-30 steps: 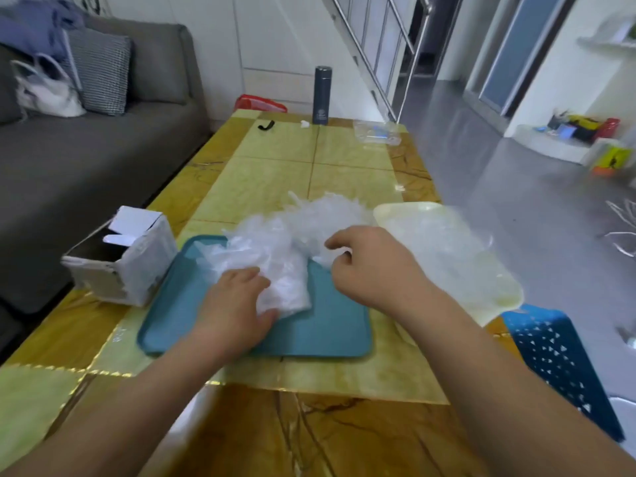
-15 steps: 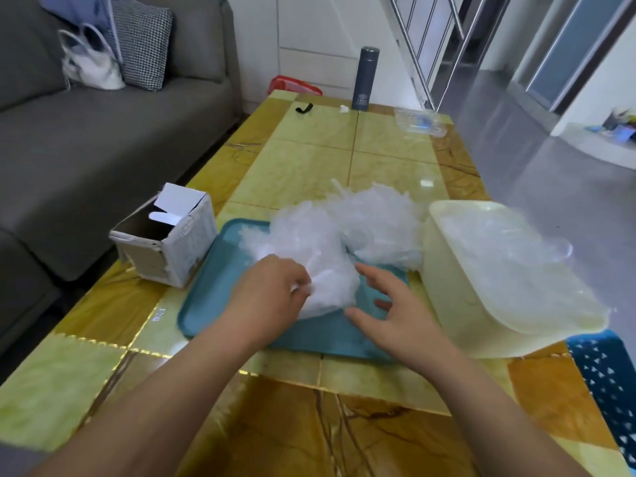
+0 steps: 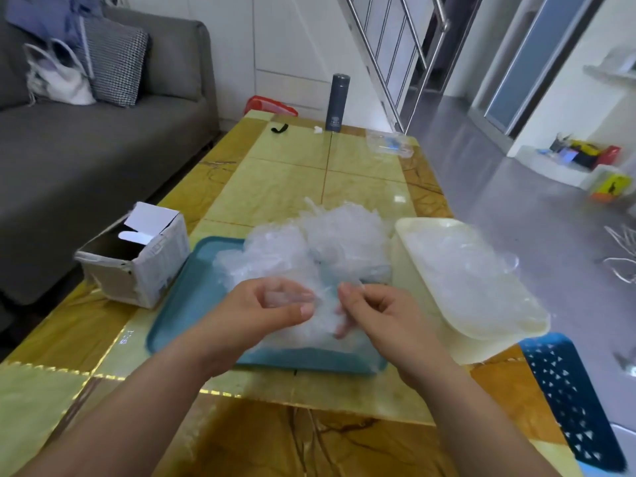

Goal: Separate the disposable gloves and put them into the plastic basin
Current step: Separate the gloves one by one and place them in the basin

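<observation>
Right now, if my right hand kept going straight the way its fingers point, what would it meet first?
Your right hand would first meet the clear glove it pinches, then probably the left hand just beyond; depth between them is unclear.

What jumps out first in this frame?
The pile of clear gloves heaped on the teal tray at mid-table draws the eye first. At its near edge the left hand and right hand each pinch a thin glove between them. Right of the tray stands the cream plastic basin, with gloves already inside; an open cardboard box sits left.
</observation>
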Tool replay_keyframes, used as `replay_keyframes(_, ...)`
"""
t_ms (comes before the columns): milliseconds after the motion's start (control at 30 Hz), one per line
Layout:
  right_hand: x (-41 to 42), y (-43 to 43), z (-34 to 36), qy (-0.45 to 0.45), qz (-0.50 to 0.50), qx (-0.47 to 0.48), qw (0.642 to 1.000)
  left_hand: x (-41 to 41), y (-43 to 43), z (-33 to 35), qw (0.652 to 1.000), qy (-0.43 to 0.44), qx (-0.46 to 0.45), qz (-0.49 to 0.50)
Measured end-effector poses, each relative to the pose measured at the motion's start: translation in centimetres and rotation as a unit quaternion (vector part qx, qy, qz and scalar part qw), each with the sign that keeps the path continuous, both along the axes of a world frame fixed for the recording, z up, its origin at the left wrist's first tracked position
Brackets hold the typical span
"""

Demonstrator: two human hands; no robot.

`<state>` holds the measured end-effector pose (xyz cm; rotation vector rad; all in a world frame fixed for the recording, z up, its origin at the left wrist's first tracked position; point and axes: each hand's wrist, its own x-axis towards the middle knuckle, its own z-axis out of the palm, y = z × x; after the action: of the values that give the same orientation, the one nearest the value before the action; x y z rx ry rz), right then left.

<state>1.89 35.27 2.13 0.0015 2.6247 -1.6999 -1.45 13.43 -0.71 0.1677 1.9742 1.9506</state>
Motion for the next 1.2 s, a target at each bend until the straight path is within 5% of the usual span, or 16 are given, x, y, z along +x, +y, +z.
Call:
replay_keyframes(200,0.1,0.3,0.5,-0.069,0.052,-0.029,0.996,-0.4,1.4,-0.2,0.992,-0.048,0.107,0.040)
replay_keyframes(500,-1.1,1.3,-1.6,-0.122,-0.055,-0.133,0.982,-1.5,0.4,-1.2,0.994,-0.034,0.012,0.101)
replay_keyframes(733,-1.1,1.9,-1.9,-0.184,0.043,-0.222,0.956,-1.5,0.8,-1.5,0.996,0.011,-0.023,0.087)
replay_keyframes(800,-1.2,1.5,-2.6,-0.168,0.004,-0.195,0.966,-1.9,0.7,-2.4,0.978,0.111,-0.124,0.129)
replay_keyframes(867,-1.1,1.3,-2.9,-0.141,-0.023,-0.134,0.981,-2.5,-0.3,-3.6,0.884,0.263,-0.374,0.097)
replay_keyframes(933,-1.1,1.3,-3.0,-0.118,-0.036,-0.101,0.987,-3.0,-1.2,-4.8,0.816,0.259,-0.516,-0.004)
replay_keyframes(1200,-1.1,1.4,-2.6,-0.081,-0.040,-0.097,0.991,-3.8,-1.7,-5.4,0.862,0.224,-0.456,0.011)
